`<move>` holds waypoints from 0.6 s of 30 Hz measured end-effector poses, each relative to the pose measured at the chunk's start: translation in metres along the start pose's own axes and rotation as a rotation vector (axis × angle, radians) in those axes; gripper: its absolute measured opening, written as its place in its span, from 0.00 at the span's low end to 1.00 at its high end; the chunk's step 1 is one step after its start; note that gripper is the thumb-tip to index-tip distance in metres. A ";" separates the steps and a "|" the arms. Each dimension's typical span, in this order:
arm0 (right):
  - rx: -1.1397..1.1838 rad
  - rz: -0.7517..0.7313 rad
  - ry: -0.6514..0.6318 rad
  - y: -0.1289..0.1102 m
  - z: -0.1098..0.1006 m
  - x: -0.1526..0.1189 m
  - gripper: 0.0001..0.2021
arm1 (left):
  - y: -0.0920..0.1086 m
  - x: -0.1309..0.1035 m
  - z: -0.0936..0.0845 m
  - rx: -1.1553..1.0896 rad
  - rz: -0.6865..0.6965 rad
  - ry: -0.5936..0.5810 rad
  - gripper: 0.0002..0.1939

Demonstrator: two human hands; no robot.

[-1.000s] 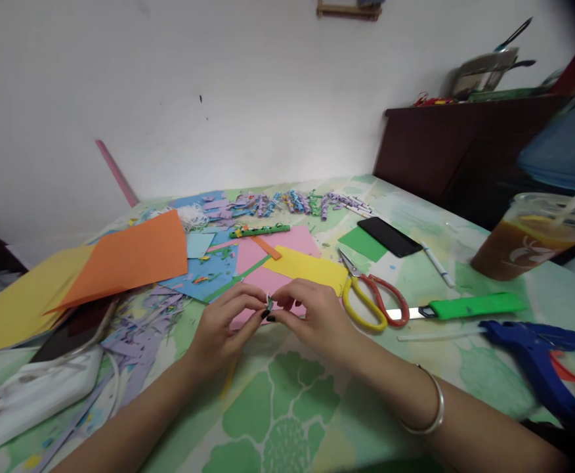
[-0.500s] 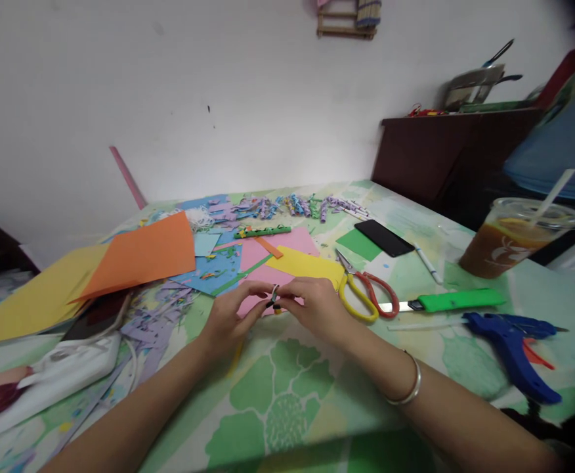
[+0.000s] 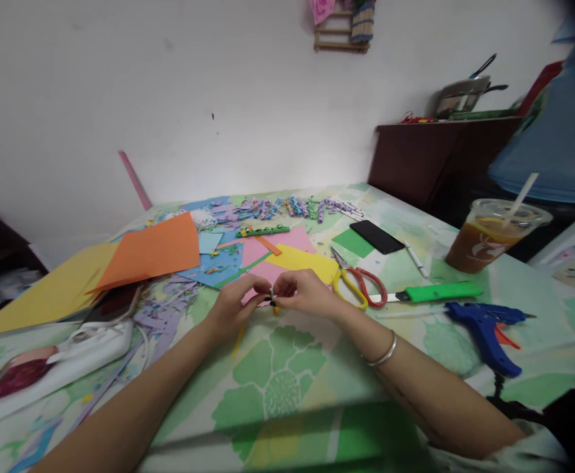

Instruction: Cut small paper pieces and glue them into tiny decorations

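My left hand (image 3: 233, 305) and my right hand (image 3: 304, 293) meet fingertip to fingertip above the middle of the table. Pinched between them is a small pale strip (image 3: 272, 293), mostly hidden by the fingers; it looks like paper, though I cannot be sure. Just below the fingertips a bit of orange-yellow paper (image 3: 276, 311) shows. Beyond the hands lie a yellow sheet (image 3: 304, 264), a pink sheet (image 3: 300, 240) and an orange strip (image 3: 268, 245). Scissors (image 3: 359, 281) with one yellow and one red handle rest right of my right hand.
To the right are a green-handled cutter (image 3: 442, 291), a blue glue gun (image 3: 487, 335), a phone (image 3: 377, 236), a pen (image 3: 416, 260) and a cup of drink (image 3: 484, 240). On the left are an orange sheet (image 3: 152, 249), a power strip (image 3: 90, 355) and paper scraps. Curled paper pieces (image 3: 295, 207) line the back.
The view has shifted slightly, so more of the right sleeve shows. My hands stay together, with the right fingers now curled more tightly around the small strip.
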State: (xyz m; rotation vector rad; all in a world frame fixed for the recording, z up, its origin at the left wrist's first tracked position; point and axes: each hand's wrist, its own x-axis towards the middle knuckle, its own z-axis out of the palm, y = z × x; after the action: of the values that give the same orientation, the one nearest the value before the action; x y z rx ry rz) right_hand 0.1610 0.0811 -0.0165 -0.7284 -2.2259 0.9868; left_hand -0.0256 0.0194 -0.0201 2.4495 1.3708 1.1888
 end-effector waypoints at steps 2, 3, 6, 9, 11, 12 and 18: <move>0.040 0.006 -0.033 0.002 -0.001 0.001 0.03 | 0.001 0.001 0.000 -0.014 -0.002 -0.018 0.03; 0.058 0.012 -0.048 0.003 -0.001 0.001 0.03 | 0.002 0.001 0.000 -0.022 -0.004 -0.027 0.03; 0.100 0.033 -0.083 0.004 -0.004 0.002 0.03 | 0.005 0.002 0.000 -0.045 -0.015 -0.056 0.04; 0.131 0.037 -0.124 0.005 -0.008 0.003 0.03 | 0.007 0.002 -0.002 -0.068 -0.025 -0.084 0.04; 0.152 0.031 -0.145 0.005 -0.010 0.003 0.04 | 0.008 0.002 -0.003 -0.083 -0.028 -0.096 0.04; 0.162 0.027 -0.151 0.006 -0.011 0.003 0.04 | 0.008 0.002 -0.003 -0.091 -0.027 -0.100 0.04; 0.207 0.021 -0.142 0.006 -0.012 0.003 0.03 | 0.010 0.003 -0.002 -0.130 -0.018 -0.096 0.05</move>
State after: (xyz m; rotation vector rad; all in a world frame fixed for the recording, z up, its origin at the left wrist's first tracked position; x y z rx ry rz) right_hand 0.1689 0.0917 -0.0136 -0.6068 -2.1951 1.2928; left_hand -0.0192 0.0154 -0.0130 2.3668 1.2470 1.1029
